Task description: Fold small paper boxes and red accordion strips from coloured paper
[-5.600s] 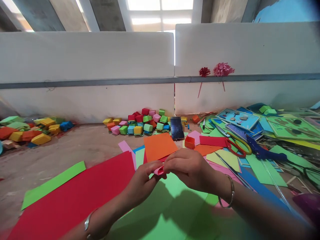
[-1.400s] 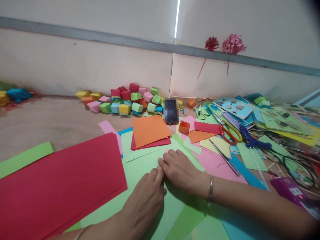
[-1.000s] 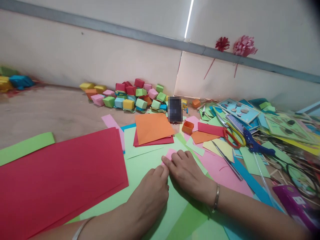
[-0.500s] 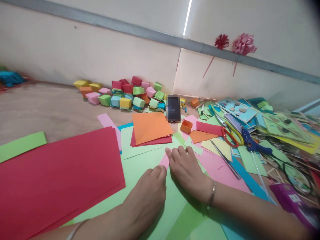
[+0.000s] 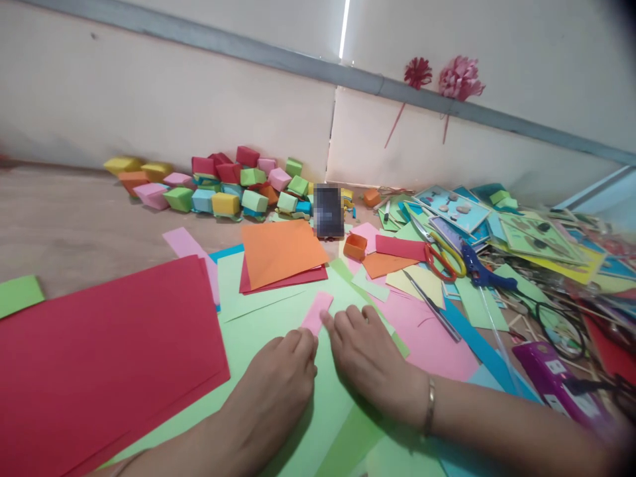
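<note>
A small pink paper strip point(image 5: 318, 311) lies slanted over the light green sheet point(image 5: 268, 324). The fingers of my left hand point(image 5: 283, 371) are closed on its lower end. My right hand point(image 5: 370, 354) rests just right of the strip, its thumb at the strip's right edge and its other fingers curled; whether it pinches anything cannot be made out. Behind the strip, an orange sheet point(image 5: 283, 252) lies on red paper. An open orange paper box point(image 5: 356, 246) stands beyond my right hand.
Large red sheets point(image 5: 109, 358) lie at the left. Small paper boxes point(image 5: 226, 204) are piled by the wall. To the right are scissors point(image 5: 442, 255), a pen point(image 5: 432, 305), a blue glue gun point(image 5: 479, 268) with its cord and a purple object point(image 5: 551, 377).
The view has shifted, so most things appear further left. My right hand has moved slightly away from the pink strip, and more of the strip shows.
</note>
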Motion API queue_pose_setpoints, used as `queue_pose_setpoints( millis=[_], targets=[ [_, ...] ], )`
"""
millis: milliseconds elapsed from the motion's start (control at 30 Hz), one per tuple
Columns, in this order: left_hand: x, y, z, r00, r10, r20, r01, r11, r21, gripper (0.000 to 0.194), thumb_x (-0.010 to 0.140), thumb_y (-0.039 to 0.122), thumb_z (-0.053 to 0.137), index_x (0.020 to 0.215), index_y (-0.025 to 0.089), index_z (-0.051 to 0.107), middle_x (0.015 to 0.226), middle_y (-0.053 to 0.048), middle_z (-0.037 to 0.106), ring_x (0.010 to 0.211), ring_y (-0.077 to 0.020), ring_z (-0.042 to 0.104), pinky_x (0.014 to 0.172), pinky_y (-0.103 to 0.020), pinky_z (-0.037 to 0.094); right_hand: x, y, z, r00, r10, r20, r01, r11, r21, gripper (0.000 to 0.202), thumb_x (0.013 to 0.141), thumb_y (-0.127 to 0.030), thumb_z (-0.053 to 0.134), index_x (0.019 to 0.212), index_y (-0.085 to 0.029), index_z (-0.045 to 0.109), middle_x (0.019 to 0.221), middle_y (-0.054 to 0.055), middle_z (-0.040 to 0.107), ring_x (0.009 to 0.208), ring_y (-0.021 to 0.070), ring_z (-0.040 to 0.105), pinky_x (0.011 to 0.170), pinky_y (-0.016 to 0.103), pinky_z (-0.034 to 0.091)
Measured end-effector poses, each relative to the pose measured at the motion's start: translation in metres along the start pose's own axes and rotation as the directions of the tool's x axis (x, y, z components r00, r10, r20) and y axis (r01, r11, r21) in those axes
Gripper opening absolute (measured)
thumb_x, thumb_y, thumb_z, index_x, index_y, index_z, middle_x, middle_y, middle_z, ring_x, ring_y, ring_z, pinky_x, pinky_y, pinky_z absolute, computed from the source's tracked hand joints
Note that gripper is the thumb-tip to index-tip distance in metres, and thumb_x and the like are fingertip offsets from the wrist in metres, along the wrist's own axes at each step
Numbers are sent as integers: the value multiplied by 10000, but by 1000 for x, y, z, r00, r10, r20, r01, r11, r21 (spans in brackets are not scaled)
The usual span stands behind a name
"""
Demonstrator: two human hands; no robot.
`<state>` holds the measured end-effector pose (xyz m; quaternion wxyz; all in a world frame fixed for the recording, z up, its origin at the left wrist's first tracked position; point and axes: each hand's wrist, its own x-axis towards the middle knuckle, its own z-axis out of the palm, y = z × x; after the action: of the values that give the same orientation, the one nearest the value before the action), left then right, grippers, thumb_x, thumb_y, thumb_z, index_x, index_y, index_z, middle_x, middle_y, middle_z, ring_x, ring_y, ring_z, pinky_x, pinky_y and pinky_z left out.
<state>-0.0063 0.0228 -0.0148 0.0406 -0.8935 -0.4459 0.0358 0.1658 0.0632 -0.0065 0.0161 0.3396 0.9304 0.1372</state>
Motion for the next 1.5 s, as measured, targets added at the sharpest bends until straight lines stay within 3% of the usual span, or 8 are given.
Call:
queue_pose_setpoints(
  millis=[267,467,600,800,967,1167,1333,1500],
  targets=[
    [2,0,-7,1000,-29,2,29,1000,-5,294,886,23,423,880,122,700,852,-112,662,758,-251,626,575,-356,507,37,34,2,992,78,96,-80,997,15,292,935,-33,366,1044,-112,625,883,127,601,869,266,495,698,393,357],
    [7,-9,-13,982,-188,0,187,976,-112,157,915,159,503,886,133,655,889,-112,659,770,-287,618,639,-428,520,30,40,-16,970,193,149,-207,975,84,357,925,-24,431,1256,-101,540,961,121,622,857,240,515,651,333,366],
    [7,-17,-13,955,-295,-28,272,910,-313,130,874,115,508,965,136,600,959,-111,626,852,-280,592,738,-431,506,22,38,-14,957,227,182,-272,919,285,112,933,-138,546,954,-144,655,903,79,610,810,192,511,638,284,362],
    [9,-31,-10,918,-391,62,337,688,-643,262,805,165,542,1066,175,518,958,-78,618,867,-250,606,733,-371,485,17,25,9,949,311,-47,-229,785,575,152,941,-218,572,855,-148,677,890,61,597,827,171,504,721,281,409],
    [12,-37,-9,900,-405,157,377,547,-747,296,776,304,567,1042,197,499,916,-57,631,838,-247,605,711,-365,467,21,23,19,930,315,-191,-127,762,635,158,908,-251,629,789,-150,650,905,61,621,862,173,519,771,292,398],
    [13,-38,-10,897,-423,130,350,498,-794,293,859,377,440,1096,206,457,845,-38,642,752,-231,622,681,-362,464,25,25,27,961,188,-202,-40,820,570,201,973,-277,542,1092,-224,694,804,26,582,736,149,455,656,269,298],
    [12,-41,-5,909,-417,-18,292,665,-687,267,924,338,316,984,204,539,964,-91,606,828,-249,621,666,-359,458,28,26,26,978,89,-187,19,860,510,258,1000,-305,468,1126,-265,689,772,20,555,701,153,404,608,279,214],
    [11,-41,-7,929,-367,47,323,744,-584,312,930,225,303,986,160,603,936,-99,583,839,-244,616,711,-369,461,17,31,14,971,61,-233,54,887,458,172,929,-181,512,891,-162,679,777,32,588,714,151,413,630,293,233]
  ],
)
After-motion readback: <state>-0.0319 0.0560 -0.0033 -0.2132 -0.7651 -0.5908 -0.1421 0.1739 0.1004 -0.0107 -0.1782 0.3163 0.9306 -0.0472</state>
